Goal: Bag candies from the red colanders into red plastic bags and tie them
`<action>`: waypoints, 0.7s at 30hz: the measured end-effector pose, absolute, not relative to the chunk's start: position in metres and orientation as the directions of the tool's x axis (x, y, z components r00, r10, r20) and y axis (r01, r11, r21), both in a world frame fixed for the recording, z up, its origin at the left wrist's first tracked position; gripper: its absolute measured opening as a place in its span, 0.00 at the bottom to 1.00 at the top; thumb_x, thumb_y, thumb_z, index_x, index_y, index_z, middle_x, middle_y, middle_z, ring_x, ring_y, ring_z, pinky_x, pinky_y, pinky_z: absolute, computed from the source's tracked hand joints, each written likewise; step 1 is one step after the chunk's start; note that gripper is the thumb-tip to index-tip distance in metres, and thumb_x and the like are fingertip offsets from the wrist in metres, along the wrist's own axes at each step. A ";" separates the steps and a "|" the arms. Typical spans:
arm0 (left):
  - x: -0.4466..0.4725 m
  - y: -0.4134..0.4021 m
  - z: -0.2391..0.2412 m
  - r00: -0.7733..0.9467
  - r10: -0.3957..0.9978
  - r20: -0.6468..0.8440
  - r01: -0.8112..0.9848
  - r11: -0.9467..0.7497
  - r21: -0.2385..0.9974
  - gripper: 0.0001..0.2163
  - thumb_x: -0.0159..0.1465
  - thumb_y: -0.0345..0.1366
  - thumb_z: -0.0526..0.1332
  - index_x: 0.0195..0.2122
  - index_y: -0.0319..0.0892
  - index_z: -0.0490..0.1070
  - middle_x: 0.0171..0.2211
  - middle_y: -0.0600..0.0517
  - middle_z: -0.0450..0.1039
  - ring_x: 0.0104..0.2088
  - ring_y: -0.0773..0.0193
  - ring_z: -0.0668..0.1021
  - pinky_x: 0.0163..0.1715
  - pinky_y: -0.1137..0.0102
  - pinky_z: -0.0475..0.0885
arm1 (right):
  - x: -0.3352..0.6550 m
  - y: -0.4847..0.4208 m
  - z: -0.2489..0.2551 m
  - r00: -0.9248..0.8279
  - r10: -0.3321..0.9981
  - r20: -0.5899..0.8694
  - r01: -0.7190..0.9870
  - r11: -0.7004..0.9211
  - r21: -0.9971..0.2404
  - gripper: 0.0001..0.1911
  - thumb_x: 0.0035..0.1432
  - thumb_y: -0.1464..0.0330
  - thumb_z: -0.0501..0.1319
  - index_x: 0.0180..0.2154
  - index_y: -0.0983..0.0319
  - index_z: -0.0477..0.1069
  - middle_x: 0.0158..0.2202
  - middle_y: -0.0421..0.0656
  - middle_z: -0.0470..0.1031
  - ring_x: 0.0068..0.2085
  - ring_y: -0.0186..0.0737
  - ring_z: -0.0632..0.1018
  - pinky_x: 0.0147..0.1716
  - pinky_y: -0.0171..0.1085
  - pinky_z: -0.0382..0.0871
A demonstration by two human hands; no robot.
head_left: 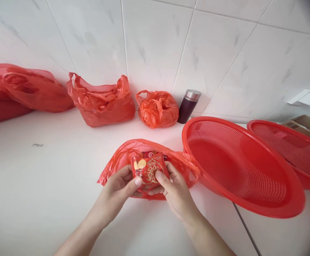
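Both hands hold red snack packets (151,170) with gold print and a picture of round golden biscuits. My left hand (123,186) grips them from the left, its thumb on the front near the lower corner. My right hand (174,188) has the right side, with its thumb pressed on the front face. Directly beneath and around the hands, a red plastic bag (114,163) lies open on the white table. Another dark-red packet (148,154) shows just behind the held ones; whether it is held or lies in the bag I cannot tell.
Along the tiled wall stand a knotted red bag (158,110), a fuller red bag (104,106), more red bags (34,89) and a dark thermos (189,106). To the right, a large red colander (213,160) sits before a second colander (285,142) and a cardboard box (309,124).
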State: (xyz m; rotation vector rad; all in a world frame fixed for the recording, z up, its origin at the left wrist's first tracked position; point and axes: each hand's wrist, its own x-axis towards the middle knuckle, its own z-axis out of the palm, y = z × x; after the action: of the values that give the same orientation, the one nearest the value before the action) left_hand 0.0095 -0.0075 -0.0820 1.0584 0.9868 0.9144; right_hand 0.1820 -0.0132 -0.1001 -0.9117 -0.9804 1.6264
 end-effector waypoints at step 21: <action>0.005 -0.009 -0.086 0.256 0.957 -0.133 0.093 0.113 0.989 0.11 0.62 0.45 0.62 0.33 0.41 0.73 0.25 0.55 0.70 0.26 0.69 0.71 0.27 0.73 0.71 | 0.198 -0.012 -0.087 -0.367 0.927 -0.080 -0.249 -0.181 -0.951 0.15 0.55 0.64 0.66 0.45 0.57 0.70 0.43 0.41 0.77 0.46 0.40 0.78 0.48 0.41 0.71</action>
State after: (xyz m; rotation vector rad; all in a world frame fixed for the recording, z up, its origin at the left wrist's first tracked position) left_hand 0.0053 -0.0095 -0.0861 1.2866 1.1228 0.8863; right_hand 0.1976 -0.0119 -0.0871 -0.8956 -1.1743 1.6924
